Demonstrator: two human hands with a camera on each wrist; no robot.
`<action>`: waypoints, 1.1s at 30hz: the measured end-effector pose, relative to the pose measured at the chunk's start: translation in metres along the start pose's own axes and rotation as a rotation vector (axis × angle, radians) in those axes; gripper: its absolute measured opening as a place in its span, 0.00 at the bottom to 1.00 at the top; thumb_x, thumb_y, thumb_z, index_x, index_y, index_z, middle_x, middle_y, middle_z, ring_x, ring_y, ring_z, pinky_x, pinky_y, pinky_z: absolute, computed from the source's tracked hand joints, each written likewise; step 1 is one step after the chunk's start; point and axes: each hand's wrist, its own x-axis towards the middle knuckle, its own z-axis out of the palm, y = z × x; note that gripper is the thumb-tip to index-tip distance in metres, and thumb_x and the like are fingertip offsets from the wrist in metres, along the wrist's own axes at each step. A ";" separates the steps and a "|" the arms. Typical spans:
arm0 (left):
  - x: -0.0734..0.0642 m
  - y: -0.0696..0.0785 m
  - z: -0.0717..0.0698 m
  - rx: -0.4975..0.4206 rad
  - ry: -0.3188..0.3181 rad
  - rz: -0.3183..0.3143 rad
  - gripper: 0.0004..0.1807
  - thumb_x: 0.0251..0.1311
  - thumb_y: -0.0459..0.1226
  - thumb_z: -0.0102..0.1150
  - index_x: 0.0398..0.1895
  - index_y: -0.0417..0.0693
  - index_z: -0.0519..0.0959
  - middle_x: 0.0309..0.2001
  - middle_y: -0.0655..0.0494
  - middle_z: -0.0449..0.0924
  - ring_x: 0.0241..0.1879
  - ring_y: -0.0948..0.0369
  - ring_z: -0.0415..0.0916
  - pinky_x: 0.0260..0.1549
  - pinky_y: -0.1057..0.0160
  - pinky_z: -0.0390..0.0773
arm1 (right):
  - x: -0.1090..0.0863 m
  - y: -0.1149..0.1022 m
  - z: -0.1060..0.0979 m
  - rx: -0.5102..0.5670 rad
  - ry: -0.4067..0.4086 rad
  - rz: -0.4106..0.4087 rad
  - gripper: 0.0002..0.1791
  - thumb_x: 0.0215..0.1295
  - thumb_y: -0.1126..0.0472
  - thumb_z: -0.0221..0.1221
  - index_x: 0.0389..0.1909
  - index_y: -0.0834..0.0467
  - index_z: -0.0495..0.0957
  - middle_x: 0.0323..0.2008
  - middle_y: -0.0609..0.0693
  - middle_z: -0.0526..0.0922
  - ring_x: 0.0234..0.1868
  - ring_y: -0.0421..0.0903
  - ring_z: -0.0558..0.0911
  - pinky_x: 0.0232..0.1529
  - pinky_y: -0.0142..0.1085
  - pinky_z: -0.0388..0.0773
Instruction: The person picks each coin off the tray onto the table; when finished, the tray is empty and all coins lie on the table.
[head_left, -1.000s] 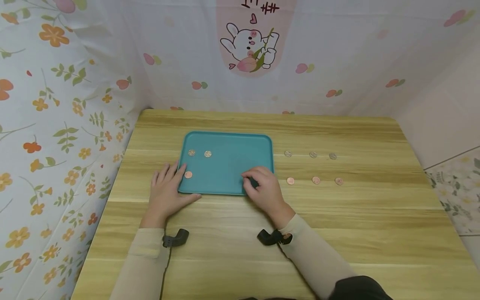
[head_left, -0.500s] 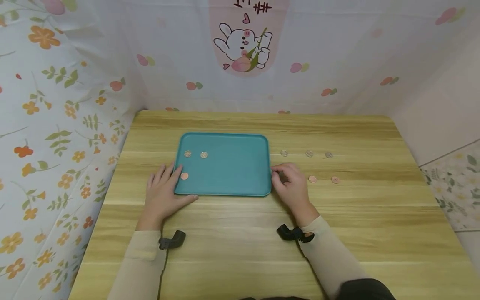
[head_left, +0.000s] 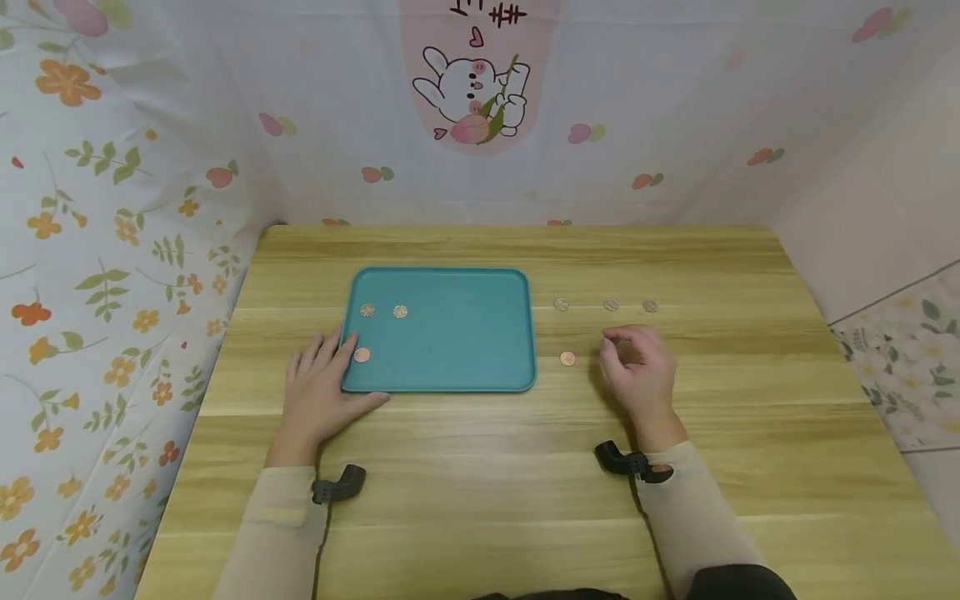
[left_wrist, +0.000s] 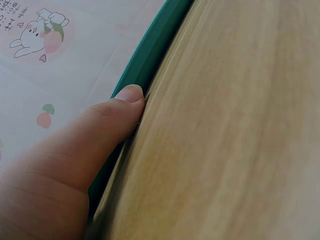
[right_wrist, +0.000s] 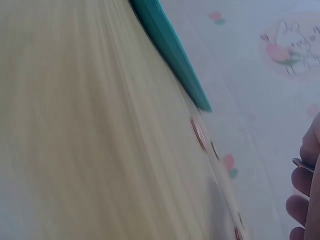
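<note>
Work looks partway: three coins [head_left: 401,312] on the tray [head_left: 457,354], silver coins [head_left: 611,305] and a copper coin [head_left: 567,358] outside it. The right hand [head_left: 641,371] pinches another coin [right_wrist: 302,164]; the left hand [head_left: 315,396], fingers extended, touches the tray.

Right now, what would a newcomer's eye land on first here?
Probably the teal tray, with two silvery coins and one copper coin toward its left side and the left hand at its near left corner. Next, the right hand, off the tray's right side, pinching what looks like a thin coin. Behind the table, the cartoon rabbit also stands out.
</note>
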 end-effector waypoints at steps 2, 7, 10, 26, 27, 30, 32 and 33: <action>0.000 -0.001 0.000 -0.002 0.004 -0.001 0.63 0.50 0.67 0.76 0.84 0.45 0.62 0.83 0.38 0.55 0.82 0.35 0.45 0.76 0.30 0.40 | 0.003 -0.005 -0.005 -0.012 0.033 0.016 0.04 0.58 0.77 0.65 0.32 0.71 0.87 0.32 0.65 0.88 0.36 0.61 0.83 0.46 0.31 0.75; 0.000 -0.001 0.001 -0.007 0.008 0.002 0.63 0.50 0.67 0.76 0.84 0.45 0.62 0.83 0.38 0.55 0.82 0.35 0.45 0.76 0.30 0.40 | 0.006 -0.007 -0.022 -0.069 0.100 0.075 0.05 0.55 0.83 0.63 0.30 0.75 0.86 0.31 0.70 0.86 0.34 0.64 0.81 0.44 0.29 0.73; -0.001 -0.001 0.001 -0.012 0.005 0.004 0.63 0.51 0.67 0.76 0.84 0.44 0.62 0.83 0.37 0.55 0.82 0.35 0.45 0.76 0.29 0.40 | -0.002 0.008 -0.037 -0.116 0.129 0.139 0.04 0.58 0.78 0.64 0.31 0.72 0.88 0.31 0.67 0.87 0.35 0.56 0.82 0.44 0.27 0.73; -0.004 -0.001 -0.005 -0.016 -0.002 -0.005 0.63 0.52 0.65 0.76 0.84 0.43 0.61 0.84 0.38 0.52 0.82 0.34 0.44 0.75 0.28 0.40 | -0.015 0.046 -0.092 -0.354 0.089 0.505 0.09 0.70 0.61 0.68 0.40 0.63 0.92 0.40 0.62 0.91 0.35 0.19 0.75 0.42 0.19 0.69; -0.004 -0.001 -0.005 -0.016 -0.003 -0.003 0.63 0.52 0.66 0.76 0.84 0.43 0.61 0.84 0.38 0.52 0.82 0.34 0.44 0.75 0.28 0.40 | -0.016 0.048 -0.096 -0.365 0.080 0.529 0.09 0.70 0.60 0.69 0.41 0.63 0.92 0.40 0.59 0.91 0.35 0.18 0.75 0.41 0.19 0.69; -0.003 -0.001 -0.003 -0.018 -0.005 -0.001 0.63 0.52 0.66 0.76 0.85 0.43 0.60 0.84 0.38 0.52 0.82 0.35 0.44 0.75 0.29 0.39 | -0.017 0.052 -0.106 -0.387 0.052 0.577 0.10 0.71 0.58 0.70 0.44 0.60 0.93 0.41 0.57 0.92 0.34 0.16 0.75 0.40 0.18 0.69; -0.002 0.000 -0.002 -0.019 -0.007 0.000 0.63 0.52 0.66 0.76 0.85 0.43 0.60 0.84 0.38 0.52 0.82 0.35 0.43 0.76 0.29 0.39 | -0.019 0.055 -0.113 -0.400 0.037 0.598 0.11 0.70 0.58 0.71 0.47 0.59 0.93 0.41 0.55 0.92 0.35 0.15 0.75 0.40 0.17 0.69; -0.001 0.000 -0.002 -0.020 -0.008 0.001 0.63 0.52 0.66 0.76 0.85 0.43 0.60 0.84 0.38 0.52 0.82 0.35 0.43 0.76 0.29 0.39 | -0.019 0.056 -0.116 -0.405 0.030 0.603 0.11 0.70 0.58 0.71 0.48 0.59 0.93 0.41 0.55 0.92 0.35 0.15 0.75 0.40 0.17 0.69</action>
